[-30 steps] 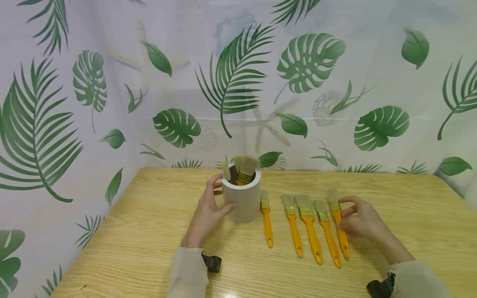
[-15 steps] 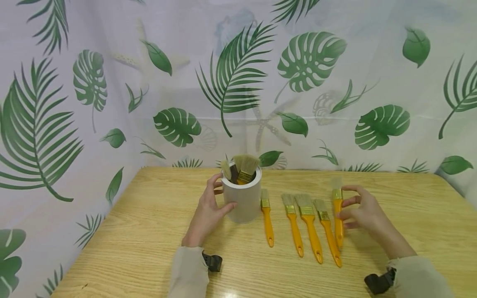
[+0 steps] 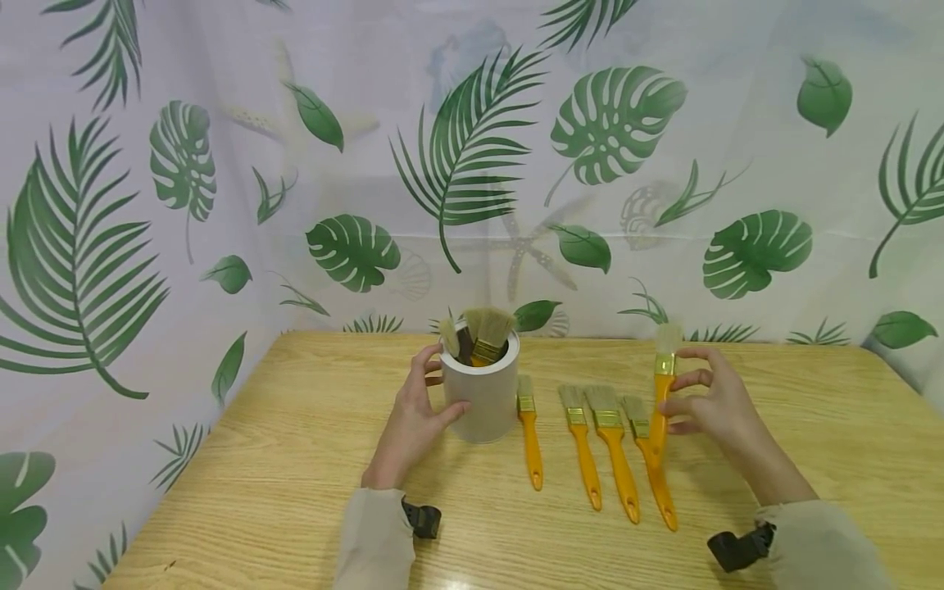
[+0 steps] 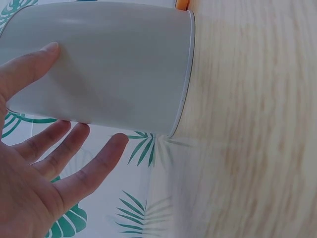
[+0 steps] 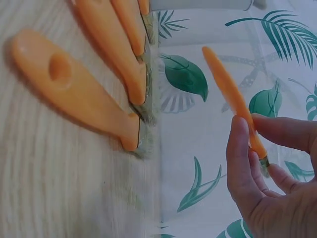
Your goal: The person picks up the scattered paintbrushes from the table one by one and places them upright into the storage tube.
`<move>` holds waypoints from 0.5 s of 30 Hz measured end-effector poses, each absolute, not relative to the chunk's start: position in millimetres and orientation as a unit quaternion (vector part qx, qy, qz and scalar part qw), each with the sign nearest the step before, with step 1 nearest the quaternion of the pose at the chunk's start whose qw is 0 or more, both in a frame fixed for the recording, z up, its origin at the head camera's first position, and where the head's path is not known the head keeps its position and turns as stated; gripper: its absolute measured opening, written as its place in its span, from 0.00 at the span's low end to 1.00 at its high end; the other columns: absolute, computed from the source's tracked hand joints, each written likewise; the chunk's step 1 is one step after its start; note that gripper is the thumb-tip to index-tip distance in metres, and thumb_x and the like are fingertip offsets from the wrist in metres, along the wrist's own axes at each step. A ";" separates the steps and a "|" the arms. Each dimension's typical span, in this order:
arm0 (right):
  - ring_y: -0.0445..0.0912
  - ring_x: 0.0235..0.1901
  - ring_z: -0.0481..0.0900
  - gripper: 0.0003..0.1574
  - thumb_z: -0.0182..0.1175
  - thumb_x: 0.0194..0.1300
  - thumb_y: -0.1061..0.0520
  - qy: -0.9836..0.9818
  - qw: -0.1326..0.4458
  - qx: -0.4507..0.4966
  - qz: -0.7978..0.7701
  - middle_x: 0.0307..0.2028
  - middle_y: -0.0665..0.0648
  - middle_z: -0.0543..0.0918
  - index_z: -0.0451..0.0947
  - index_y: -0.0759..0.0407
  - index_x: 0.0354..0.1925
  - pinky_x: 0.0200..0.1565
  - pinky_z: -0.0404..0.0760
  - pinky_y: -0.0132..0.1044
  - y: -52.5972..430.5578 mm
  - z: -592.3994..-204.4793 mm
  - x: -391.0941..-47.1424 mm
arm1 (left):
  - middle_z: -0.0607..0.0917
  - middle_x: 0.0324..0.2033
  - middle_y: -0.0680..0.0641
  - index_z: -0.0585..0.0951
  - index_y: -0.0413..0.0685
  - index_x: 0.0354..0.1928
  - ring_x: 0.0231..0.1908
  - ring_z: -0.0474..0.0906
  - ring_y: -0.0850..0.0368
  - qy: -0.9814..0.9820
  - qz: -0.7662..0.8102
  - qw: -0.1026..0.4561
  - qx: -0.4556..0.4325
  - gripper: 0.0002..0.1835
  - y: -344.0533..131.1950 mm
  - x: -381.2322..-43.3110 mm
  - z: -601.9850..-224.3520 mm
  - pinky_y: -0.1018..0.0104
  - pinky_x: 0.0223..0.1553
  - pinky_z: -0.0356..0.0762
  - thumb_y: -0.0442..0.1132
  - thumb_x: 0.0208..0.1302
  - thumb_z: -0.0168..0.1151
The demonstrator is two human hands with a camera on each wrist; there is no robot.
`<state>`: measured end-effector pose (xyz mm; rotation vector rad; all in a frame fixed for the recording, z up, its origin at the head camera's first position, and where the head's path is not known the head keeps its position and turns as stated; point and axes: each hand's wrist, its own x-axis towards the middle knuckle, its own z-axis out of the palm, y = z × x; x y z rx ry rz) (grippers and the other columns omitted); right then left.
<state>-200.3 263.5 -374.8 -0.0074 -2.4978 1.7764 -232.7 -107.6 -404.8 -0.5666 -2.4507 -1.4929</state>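
Note:
My left hand (image 3: 415, 410) holds the side of a white cylindrical can (image 3: 481, 406) that stands upright on the table. In the left wrist view the thumb lies against one side of the can (image 4: 114, 64), fingertips at the other. Several brushes with pale bristles (image 3: 488, 326) poke out of its top, their handles mostly hidden inside. Over at the right, my right hand (image 3: 719, 401) pinches a paintbrush (image 3: 661, 393) by its orange handle, bristles up. The right wrist view shows this paintbrush (image 5: 228, 87) between thumb and fingers, raised off the table.
Several more orange-handled paintbrushes (image 3: 618, 467) lie in a row between the can and my right hand, bristles toward the back. One (image 3: 530, 442) lies close beside the can. A leaf-patterned cloth (image 3: 472, 164) hangs behind the wooden table (image 3: 280, 459).
My right hand has lifted the rightmost paintbrush off the table, bringing it upright and slightly left, so it now overlaps its neighbour in the head view. My left hand and the can have stayed put.

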 end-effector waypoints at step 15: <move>0.44 0.28 0.84 0.49 0.64 0.59 0.78 -0.777 0.069 0.010 0.625 0.41 0.62 0.71 0.47 0.68 0.69 0.31 0.88 0.45 253.4 -370.7 -204.9 | 0.73 0.62 0.35 0.57 0.52 0.73 0.61 0.73 0.35 -0.836 -0.502 0.111 -0.191 0.45 -107.6 -233.3 -405.4 0.36 0.59 0.73 0.29 0.61 0.73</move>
